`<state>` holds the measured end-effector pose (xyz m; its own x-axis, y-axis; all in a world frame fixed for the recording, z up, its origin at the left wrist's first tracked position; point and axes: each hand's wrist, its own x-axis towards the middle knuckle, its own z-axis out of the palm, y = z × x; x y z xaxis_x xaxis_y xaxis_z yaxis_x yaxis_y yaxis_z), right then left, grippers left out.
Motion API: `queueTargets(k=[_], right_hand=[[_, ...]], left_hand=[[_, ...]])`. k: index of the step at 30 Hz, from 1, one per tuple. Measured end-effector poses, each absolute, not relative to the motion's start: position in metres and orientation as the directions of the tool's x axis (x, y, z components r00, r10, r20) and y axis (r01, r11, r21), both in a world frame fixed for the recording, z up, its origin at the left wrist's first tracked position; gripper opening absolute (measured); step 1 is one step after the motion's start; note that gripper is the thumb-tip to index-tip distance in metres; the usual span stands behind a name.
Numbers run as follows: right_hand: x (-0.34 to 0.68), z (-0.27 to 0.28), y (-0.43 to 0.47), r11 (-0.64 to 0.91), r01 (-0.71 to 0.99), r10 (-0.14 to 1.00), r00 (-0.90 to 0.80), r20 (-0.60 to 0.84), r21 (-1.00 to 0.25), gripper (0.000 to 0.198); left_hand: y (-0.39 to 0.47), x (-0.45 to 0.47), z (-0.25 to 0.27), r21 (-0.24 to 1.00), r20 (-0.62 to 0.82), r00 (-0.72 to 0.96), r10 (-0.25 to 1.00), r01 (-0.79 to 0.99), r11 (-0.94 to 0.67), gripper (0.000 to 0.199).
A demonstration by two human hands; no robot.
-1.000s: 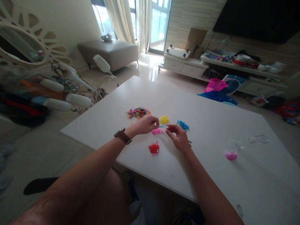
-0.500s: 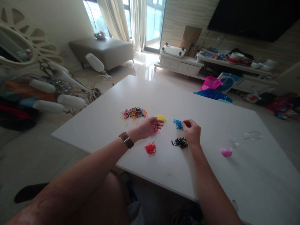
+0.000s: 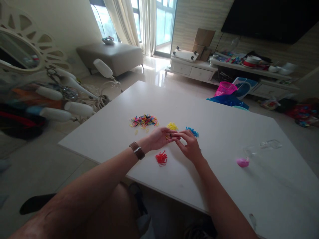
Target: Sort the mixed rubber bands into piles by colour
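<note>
My left hand (image 3: 161,137) is palm up over the white table, with a few small rubber bands (image 3: 170,135), one dark, lying in its half-curled fingers. My right hand (image 3: 188,144) reaches across to it, thumb and fingertips pinched at the left fingers; what they grip is too small to make out. Just beyond the hands sit a pile of yellow rubber bands (image 3: 172,125) and a pile of blue rubber bands (image 3: 192,131). Nearer me lies a red pile (image 3: 161,158). A mixed-colour heap (image 3: 144,120) is to the left. The black pile is hidden behind my right hand.
On the right of the white table (image 3: 224,186) lie a pink object (image 3: 242,162) and a clear plastic container (image 3: 270,144). A lamp with white shades (image 3: 79,108) stands beyond the left edge. Past the far edge are a pink basket (image 3: 225,89) and a blue bag (image 3: 229,100).
My right hand has moved left from the blue pile to the fingers of my left hand, now covering the black pile. My left hand has stayed nearly in place.
</note>
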<state>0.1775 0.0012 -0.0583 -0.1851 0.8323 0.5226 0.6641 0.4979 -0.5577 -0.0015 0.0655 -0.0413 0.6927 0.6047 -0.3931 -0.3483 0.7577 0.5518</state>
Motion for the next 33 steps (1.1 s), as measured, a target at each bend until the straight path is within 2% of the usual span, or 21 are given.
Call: queueTargets(k=[3,10,14,20,25,33], right_hand=[[0.1724,-0.0596,0.0001,0.499,0.648,0.846,-0.223,0.484,-0.575,0.028],[0.1728,-0.06,0.0011,0.467,0.62,0.879,-0.244,0.41,-0.631,0.029],[0.1717,-0.0591,0.0009,0.443,0.599,0.893,-0.224,0.391,-0.667,0.016],[0.1738,-0.0605,0.0033,0.361,0.472,0.917,-0.026,0.397,-0.804,0.008],[0.1775,-0.065,0.0064,0.255,0.375,0.934,0.142,0.327,-0.891,0.013],[0.1769,-0.067,0.0071,0.208,0.326,0.957,0.129,0.261,-0.922,0.015]], left_hand=[[0.0653,-0.0017,-0.0442,0.576,-0.347,0.745,0.57,-0.31,0.757,0.021],[0.0638,-0.004,-0.0483,0.708,-0.334,0.755,0.564,-0.194,0.679,0.044],[0.061,-0.0038,-0.0472,0.706,-0.374,0.757,0.536,-0.142,0.694,0.046],[0.0617,-0.0027,-0.0458,0.684,-0.411,0.747,0.523,-0.126,0.718,0.029],[0.0664,-0.0035,-0.0467,0.721,-0.457,0.68,0.573,-0.094,0.687,0.008],[0.0651,-0.0048,-0.0467,0.849,-0.347,0.69,0.635,-0.057,0.526,0.032]])
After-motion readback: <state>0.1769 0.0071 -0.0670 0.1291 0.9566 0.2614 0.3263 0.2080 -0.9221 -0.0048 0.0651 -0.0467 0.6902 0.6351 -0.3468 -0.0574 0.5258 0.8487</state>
